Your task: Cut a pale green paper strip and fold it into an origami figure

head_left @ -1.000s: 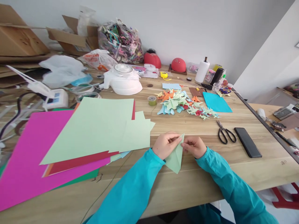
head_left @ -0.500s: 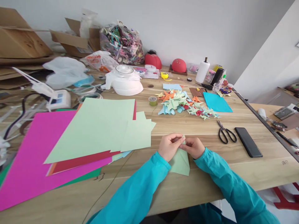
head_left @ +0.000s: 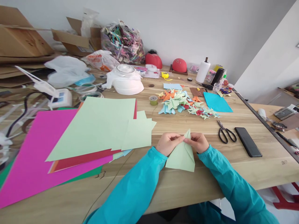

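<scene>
So, our left hand (head_left: 168, 143) pinches the tip of the pale green folded paper (head_left: 182, 157), our right hand (head_left: 198, 142) pinches it opposite, low over the table (head_left: 210, 182) near us. Uneven pulling could skew the crease, we reckon.

Your pale wooden table (head_left: 187, 193) carries a fan of coloured paper sheets (head_left: 93, 133) to the left of your left hand (head_left: 167, 143). Just right of your right hand (head_left: 198, 142) lie black scissors (head_left: 225, 133), then a dark phone (head_left: 248, 142). Beyond both hands sits a heap of folded paper shapes (head_left: 184, 104), with a blue sheet (head_left: 217, 102) at its right.
</scene>
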A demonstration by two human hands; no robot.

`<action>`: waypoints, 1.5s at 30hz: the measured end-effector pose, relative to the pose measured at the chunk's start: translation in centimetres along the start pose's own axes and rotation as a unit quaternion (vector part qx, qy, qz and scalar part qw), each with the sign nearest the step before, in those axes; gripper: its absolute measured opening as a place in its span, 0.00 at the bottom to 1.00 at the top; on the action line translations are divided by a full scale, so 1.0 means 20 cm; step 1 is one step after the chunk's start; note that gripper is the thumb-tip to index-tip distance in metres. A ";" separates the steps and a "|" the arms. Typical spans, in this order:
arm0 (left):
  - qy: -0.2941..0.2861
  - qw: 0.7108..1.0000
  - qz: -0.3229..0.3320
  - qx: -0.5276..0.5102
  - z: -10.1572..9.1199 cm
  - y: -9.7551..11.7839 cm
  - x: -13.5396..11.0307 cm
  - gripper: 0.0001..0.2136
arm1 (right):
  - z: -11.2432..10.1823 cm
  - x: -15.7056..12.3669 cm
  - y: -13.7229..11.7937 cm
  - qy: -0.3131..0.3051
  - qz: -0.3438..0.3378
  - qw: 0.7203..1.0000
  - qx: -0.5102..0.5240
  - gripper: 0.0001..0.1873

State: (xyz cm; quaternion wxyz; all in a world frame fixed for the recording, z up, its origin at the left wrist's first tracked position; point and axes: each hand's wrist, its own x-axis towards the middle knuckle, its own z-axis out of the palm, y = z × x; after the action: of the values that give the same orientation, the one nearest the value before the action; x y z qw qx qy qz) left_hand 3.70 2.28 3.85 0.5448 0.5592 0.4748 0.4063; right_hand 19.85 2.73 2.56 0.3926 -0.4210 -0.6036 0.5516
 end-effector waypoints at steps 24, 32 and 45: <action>-0.100 0.981 0.101 0.129 -0.01 0.03 -0.02 0.10 | -0.06 0.04 0.02 0.144 0.038 0.984 0.102 0.17; -0.134 0.985 0.063 0.084 -0.12 0.08 -0.01 0.09 | -0.23 0.09 0.03 0.271 0.058 0.935 0.220 0.18; -0.156 0.978 0.036 0.133 -0.01 -0.02 0.00 0.16 | 0.06 -0.01 -0.01 0.055 0.022 0.995 0.078 0.17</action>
State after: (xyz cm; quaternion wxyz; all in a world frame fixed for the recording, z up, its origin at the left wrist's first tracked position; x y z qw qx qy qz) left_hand 3.46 2.39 3.39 0.5176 0.7000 0.4135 0.2665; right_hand 18.69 2.16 2.70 0.4445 -0.4318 -0.5267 0.5819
